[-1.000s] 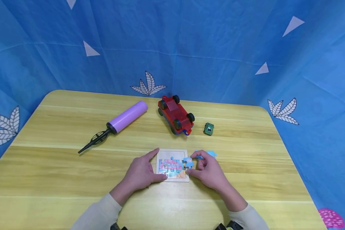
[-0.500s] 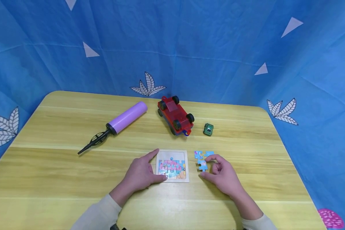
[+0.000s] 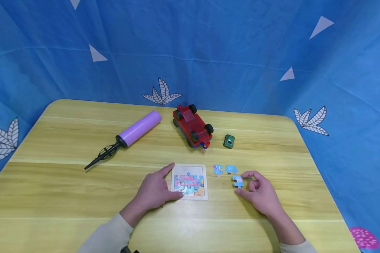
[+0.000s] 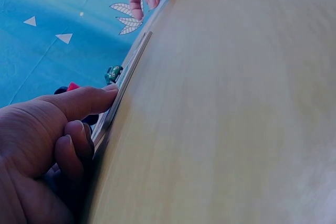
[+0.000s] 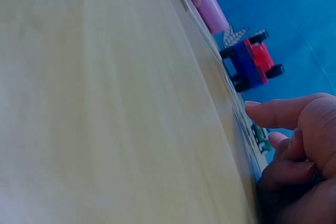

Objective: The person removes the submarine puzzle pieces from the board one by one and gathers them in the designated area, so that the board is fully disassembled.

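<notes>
My left hand (image 3: pixel 155 188) grips the left side of a square puzzle board (image 3: pixel 190 168), thumb at its lower edge and index finger at the top left corner. Joined pink and blue pieces fill the lower part of the board; its upper part is bare. To the right, my right hand (image 3: pixel 261 193) holds a blue puzzle piece (image 3: pixel 238 181) between thumb and index finger, low over the table. Two more blue pieces lie just beyond it, a left piece (image 3: pixel 218 170) and a right piece (image 3: pixel 231 169). In the left wrist view the left thumb (image 4: pixel 100 100) lies along the board's edge.
Behind the board lies an upturned red toy car (image 3: pixel 194 126) with black wheels. A small green toy car (image 3: pixel 229 141) is to its right. A purple hand pump (image 3: pixel 139 129) with a black nozzle lies at the left. A blue cloth (image 3: pixel 209 52) hangs behind the wooden table (image 3: pixel 82 196).
My right hand has moved right, away from the board, carrying the blue puzzle piece from the board's right edge to beside the other two pieces. The left hand has stayed on the board.
</notes>
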`<state>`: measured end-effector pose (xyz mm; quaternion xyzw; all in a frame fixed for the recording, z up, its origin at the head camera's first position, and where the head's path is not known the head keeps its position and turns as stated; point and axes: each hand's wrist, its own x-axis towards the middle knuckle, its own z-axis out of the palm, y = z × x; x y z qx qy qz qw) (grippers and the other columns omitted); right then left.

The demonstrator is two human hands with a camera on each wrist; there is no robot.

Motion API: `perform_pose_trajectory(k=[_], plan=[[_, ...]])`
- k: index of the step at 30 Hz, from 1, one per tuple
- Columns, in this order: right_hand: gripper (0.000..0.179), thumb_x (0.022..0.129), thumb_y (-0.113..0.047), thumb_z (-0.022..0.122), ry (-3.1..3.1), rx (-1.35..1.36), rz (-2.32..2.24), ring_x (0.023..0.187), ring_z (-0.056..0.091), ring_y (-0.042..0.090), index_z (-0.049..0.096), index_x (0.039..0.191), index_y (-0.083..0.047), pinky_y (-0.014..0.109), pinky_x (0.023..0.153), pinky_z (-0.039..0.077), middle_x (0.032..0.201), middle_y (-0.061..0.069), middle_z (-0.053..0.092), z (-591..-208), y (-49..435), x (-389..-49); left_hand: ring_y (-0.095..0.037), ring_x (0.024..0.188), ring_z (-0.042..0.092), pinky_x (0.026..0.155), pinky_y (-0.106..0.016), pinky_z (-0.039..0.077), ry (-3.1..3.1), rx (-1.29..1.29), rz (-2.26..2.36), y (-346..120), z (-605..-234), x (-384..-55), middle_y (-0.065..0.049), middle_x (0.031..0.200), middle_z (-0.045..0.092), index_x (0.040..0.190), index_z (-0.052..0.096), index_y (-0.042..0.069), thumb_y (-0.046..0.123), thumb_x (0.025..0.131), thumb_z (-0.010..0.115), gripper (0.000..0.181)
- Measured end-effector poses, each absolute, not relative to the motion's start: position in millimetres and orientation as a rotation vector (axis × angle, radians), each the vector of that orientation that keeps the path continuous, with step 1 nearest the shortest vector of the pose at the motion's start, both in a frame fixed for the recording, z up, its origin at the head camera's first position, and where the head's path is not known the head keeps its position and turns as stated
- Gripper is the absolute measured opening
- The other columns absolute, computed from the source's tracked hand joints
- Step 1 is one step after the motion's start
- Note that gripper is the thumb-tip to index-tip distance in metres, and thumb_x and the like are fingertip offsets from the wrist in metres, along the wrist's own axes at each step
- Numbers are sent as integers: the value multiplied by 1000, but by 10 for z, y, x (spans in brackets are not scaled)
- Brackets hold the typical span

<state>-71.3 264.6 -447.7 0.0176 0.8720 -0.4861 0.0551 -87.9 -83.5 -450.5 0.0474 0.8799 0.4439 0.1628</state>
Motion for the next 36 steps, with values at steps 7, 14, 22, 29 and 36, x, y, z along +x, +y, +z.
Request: perform_pose_trajectory(k=[7, 14, 22, 29, 36], plan=[[47, 78, -12, 87, 2694, 97, -1443, 50, 28, 9, 60, 116, -7, 29, 55, 36, 59, -3, 32, -4483, 2761, -772, -15, 44, 48, 43, -31, 38, 2506, 129, 1264, -829, -4507, -880, 0, 55, 55, 154, 40, 15, 36, 69, 93, 103], [46, 80, -9, 85, 2737, 96, -1415, 49, 28, 9, 59, 118, -5, 29, 54, 34, 59, -3, 32, -4443, 2791, -890, -15, 44, 49, 44, -31, 37, 2507, 113, 1247, -831, -4515, -881, 0, 56, 55, 155, 40, 17, 37, 69, 93, 103], [47, 80, -10, 85, 2760, 137, -1357, 49, 30, 10, 59, 119, -4, 30, 56, 35, 59, -2, 35, -4409, 2803, -990, -15, 44, 48, 44, -31, 38, 2506, 117, 1249, -828, -4504, -882, 0, 56, 55, 155, 40, 16, 36, 69, 93, 103], [47, 81, -9, 84, 2746, 177, -1334, 51, 31, 11, 59, 120, -4, 29, 59, 36, 60, -3, 35, -4421, 2832, -1046, -15, 44, 48, 44, -31, 38, 2508, 119, 1246, -822, -4496, -880, 0, 56, 55, 155, 40, 15, 36, 69, 93, 103], [49, 80, -9, 84, 2673, 223, -1391, 52, 32, 12, 59, 122, -2, 29, 57, 35, 61, -2, 35, -4415, 2836, -1088, -15, 44, 48, 45, -32, 38, 2524, 122, 1238, -837, -4502, -882, 0, 55, 55, 155, 40, 16, 37, 69, 93, 103]])
